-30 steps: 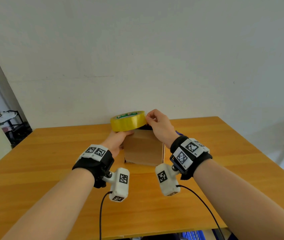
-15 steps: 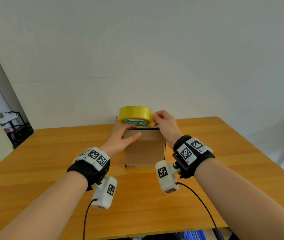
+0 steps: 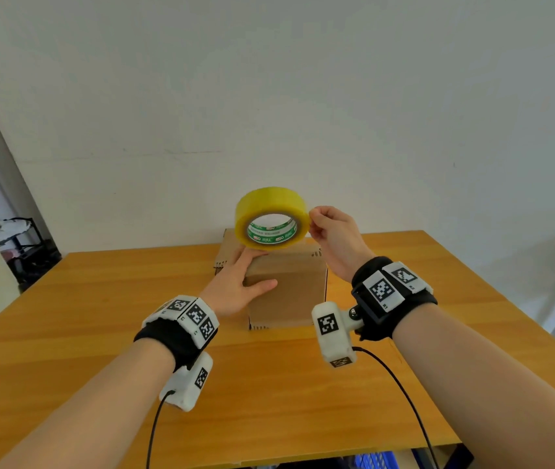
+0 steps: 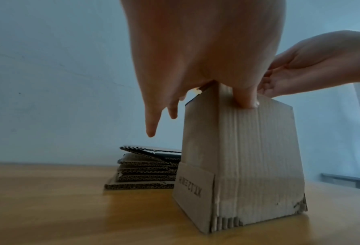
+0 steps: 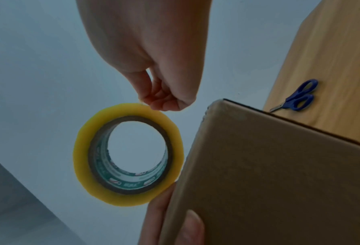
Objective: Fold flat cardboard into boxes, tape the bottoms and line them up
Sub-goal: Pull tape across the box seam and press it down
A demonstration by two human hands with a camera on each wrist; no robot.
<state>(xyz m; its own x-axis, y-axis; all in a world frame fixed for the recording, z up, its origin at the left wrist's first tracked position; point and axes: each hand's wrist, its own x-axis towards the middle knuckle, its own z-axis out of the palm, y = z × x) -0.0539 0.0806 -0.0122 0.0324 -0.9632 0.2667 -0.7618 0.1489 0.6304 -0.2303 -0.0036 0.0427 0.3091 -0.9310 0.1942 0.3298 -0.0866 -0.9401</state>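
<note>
Nearest you on the desk [image 3: 100, 350], your left hand [image 3: 235, 286] rests on the upright box [image 3: 289, 292]: palm over the top left edge, thumb pressed flat on the near face, other fingers [image 4: 152, 122] straight and relaxed down the left side, so it steadies the box and does not clamp it. The box stands on the desk with its closed end up; the bottom flaps splay slightly at the desk surface. Just above the box, your right hand [image 3: 333, 238] pinches the outer rim of the yellow tape roll [image 3: 271, 218] between thumb and fingertips; the roll hangs on edge, core facing you, just over the far part of the box top. Whether a loose tape end is already peeled you cannot tell from these views. Behind the box lies the stack of flat cardboard [image 4: 145, 172], touching the desk, just beside the box's left rear. Scissors [image 5: 296, 97] lie on the desk to the right of the box. Judgement: taping step in hand, box folded, seam probably not yet taped. Next move calls for finding the tape end, sticking it over the near face, and drawing it across the seam while the left hand holds the flaps shut.
</note>
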